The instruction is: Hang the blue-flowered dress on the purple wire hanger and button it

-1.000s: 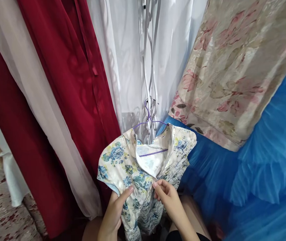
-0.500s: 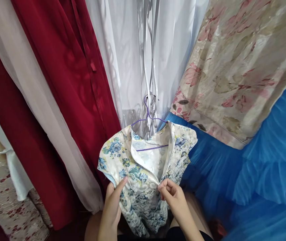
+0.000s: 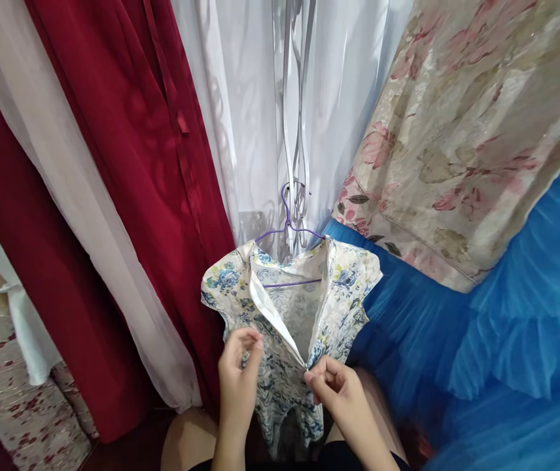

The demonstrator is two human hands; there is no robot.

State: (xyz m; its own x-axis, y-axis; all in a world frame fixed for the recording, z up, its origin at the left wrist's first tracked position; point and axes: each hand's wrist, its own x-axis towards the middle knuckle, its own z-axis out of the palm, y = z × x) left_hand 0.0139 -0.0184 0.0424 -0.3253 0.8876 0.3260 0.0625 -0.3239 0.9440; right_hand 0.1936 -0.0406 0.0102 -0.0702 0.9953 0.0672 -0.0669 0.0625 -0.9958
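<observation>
A sleeveless-looking dress (image 3: 284,386) with blue and yellow flowers on off-white fabric hangs on a thin purple hanger (image 3: 288,224) in front of me. Its zipper opening (image 3: 280,324) forms a V from the neck, showing the pale inside and the hanger's lower bar. My right hand (image 3: 336,386) pinches the zipper pull at the bottom of that V. My left hand (image 3: 241,360) is in front of the dress's left side, fingers loosely curved, with no fabric visibly gripped.
Long red fabric (image 3: 127,118) and sheer pale fabric (image 3: 88,209) hang at left. Behind the hanger is white cloth (image 3: 250,98) with dangling ribbons. To the right hang a pink-flowered beige garment (image 3: 456,144) and blue ruffled tulle (image 3: 506,347).
My left hand has let go of the dress's side edge and moved right and slightly up. My right hand still pinches the zipper pull, a little lower and left. The dress hangs straighter.
</observation>
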